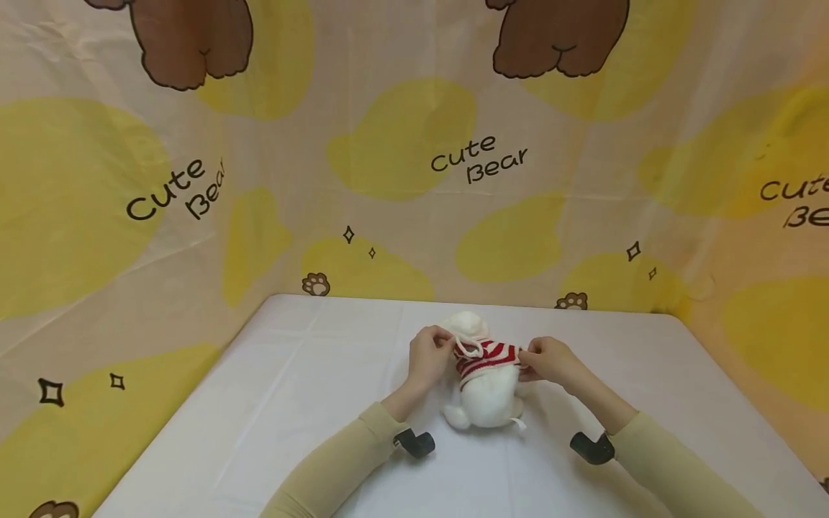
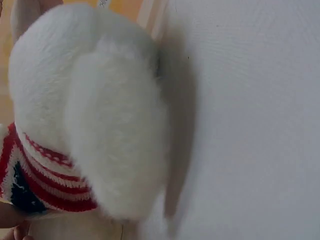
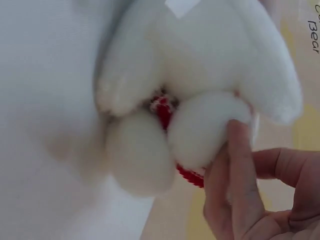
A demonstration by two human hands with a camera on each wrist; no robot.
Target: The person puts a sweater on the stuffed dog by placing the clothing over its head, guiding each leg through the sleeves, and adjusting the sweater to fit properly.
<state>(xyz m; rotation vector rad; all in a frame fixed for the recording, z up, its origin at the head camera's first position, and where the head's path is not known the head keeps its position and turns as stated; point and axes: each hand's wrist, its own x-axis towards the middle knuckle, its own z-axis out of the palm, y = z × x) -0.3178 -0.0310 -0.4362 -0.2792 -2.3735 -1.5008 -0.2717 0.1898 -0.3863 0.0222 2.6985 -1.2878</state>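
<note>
A white plush toy (image 1: 488, 399) in a red-and-white striped knit sweater (image 1: 486, 358) is on the table, its rounded lower body toward me. My left hand (image 1: 429, 357) pinches it at the sweater's upper left, beside a white loop (image 1: 471, 349). From the other side my right hand (image 1: 547, 360) grips the sweater's right edge. Up close in the right wrist view, my fingers (image 3: 240, 165) press a rounded white limb (image 3: 207, 127) with the thumb opposite. The left wrist view shows long white fur (image 2: 117, 130) and a dark blue patch (image 2: 24, 190) on the sweater; most of my left hand is hidden there.
A white-covered table (image 1: 311, 360) spreads around the toy. Behind and beside it hang printed fabric walls (image 1: 388, 216) with yellow patches and bear lettering. Dark curved pieces, one by the left wrist (image 1: 417, 443) and one by the right wrist (image 1: 592, 448), stick out from the sleeves.
</note>
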